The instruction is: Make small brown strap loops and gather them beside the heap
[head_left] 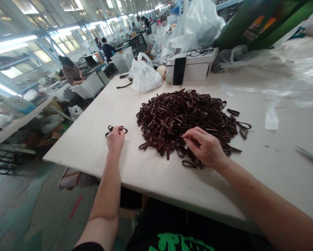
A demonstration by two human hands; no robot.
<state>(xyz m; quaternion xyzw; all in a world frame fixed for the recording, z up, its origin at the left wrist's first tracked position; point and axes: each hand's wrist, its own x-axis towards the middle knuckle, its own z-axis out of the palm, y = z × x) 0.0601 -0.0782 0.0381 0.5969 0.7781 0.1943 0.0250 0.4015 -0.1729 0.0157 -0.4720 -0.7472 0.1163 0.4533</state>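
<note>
A large heap of dark brown strap loops (pixel 177 115) lies on the pale table. To the left of it, my left hand (pixel 116 137) is closed on a few brown strap loops (pixel 110 128), whose ends stick out on both sides of the fingers. At the heap's near right edge is my right hand (pixel 205 144), thumb and forefinger pinched together over the loops. What is between those fingertips, if anything, is too small to make out. Single loops (pixel 189 164) lie just below the right hand.
Behind the heap are a white plastic bag (pixel 146 75), a dark phone (pixel 179 71) leaning on a white box (pixel 198 64), and glasses (pixel 200 52) on top. Scissors (pixel 309 156) lie at far right. A person (pixel 71 71) sits beyond the table's left edge (pixel 75 115).
</note>
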